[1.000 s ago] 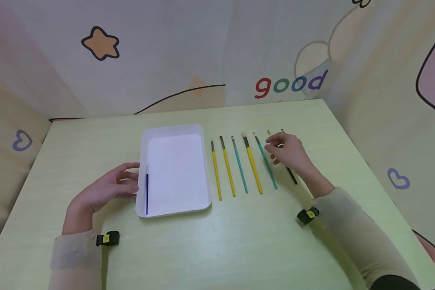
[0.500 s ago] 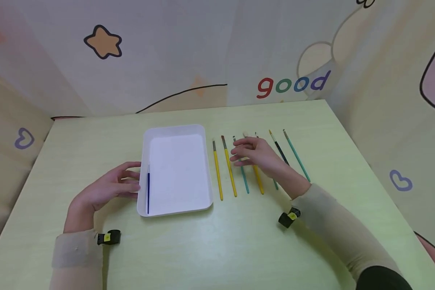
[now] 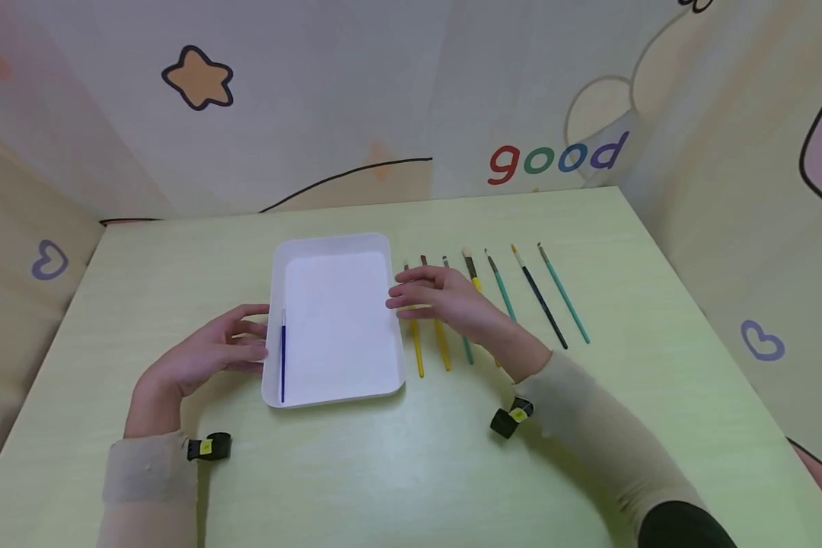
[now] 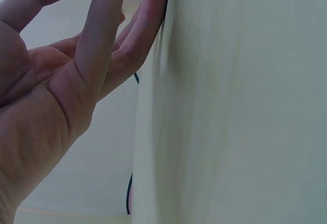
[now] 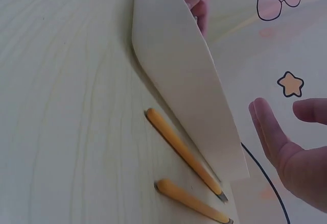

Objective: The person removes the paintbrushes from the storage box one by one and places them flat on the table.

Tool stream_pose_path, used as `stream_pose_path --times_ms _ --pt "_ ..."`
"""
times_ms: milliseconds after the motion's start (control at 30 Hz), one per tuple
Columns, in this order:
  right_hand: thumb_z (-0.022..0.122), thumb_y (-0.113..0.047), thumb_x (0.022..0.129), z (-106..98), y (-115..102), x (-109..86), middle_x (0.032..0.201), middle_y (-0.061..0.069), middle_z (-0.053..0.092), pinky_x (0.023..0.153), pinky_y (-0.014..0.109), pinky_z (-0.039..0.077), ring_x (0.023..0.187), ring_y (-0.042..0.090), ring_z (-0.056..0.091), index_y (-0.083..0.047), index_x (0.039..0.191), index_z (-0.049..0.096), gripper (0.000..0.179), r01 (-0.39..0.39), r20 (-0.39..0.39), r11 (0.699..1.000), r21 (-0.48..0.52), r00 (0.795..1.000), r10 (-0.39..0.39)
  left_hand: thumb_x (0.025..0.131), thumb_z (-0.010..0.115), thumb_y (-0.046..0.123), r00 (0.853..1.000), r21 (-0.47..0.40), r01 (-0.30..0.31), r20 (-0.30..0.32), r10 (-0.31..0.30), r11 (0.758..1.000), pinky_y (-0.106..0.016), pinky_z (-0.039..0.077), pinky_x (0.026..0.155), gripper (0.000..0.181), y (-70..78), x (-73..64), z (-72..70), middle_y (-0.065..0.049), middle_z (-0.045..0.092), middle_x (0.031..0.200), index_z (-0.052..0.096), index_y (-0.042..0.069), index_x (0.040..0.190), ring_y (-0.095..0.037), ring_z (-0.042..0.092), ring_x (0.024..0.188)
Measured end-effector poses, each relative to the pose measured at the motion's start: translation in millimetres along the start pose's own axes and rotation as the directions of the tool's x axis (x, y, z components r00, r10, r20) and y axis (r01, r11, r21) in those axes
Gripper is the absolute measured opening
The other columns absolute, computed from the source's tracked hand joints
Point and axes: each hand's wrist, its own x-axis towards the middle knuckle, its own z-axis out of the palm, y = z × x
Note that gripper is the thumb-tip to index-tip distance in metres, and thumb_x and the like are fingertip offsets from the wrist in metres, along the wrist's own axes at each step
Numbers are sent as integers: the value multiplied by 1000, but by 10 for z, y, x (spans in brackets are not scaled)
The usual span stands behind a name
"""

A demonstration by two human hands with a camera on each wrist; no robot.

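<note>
A shallow white tray (image 3: 336, 320) lies on the table, with one thin dark blue paintbrush (image 3: 284, 364) along its left inner side. My left hand (image 3: 212, 346) touches the tray's left wall with loosely bent fingers; the left wrist view has these fingers (image 4: 135, 40) against a pale edge at the top. Over the left end of a row of several paintbrushes hovers my right hand (image 3: 445, 301), close to the tray's right rim and holding nothing. Its fingers (image 5: 271, 127) look extended in the right wrist view. It partly covers the yellow-handled brushes (image 5: 181, 150).
To the right of my right hand lie a black-handled paintbrush (image 3: 543, 301) and a teal paintbrush (image 3: 565, 297). The pale wooden table (image 3: 356, 487) meets a printed curtain (image 3: 329, 99) at the back. A small black camera (image 3: 511, 418) is on my right wrist.
My right hand has moved left across the row of paintbrushes to the tray's right side, uncovering the black and teal brushes. The left hand has stayed at the tray.
</note>
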Motion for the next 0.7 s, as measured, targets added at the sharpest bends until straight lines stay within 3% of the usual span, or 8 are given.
stream_pose_path --times_ms 367,700 --pt "61 -10 104 357 62 117 141 25 56 101 40 53 126 35 60 11 145 44 49 -29 118 999 27 993 25 98 68 11 1000 0 3 -6 -3 1000 -37 58 91 70 -12 1 19 -26 48 142 32 7 157 -31 65 110" --pt "57 -7 105 647 147 257 147 26 51 103 39 51 131 35 56 10 147 42 48 -137 174 989 57 977 126 97 69 12 1000 9 11 -17 -11 1000 -38 59 91 74 20 -15 14 -27 47 143 29 7 159 -35 63 113"
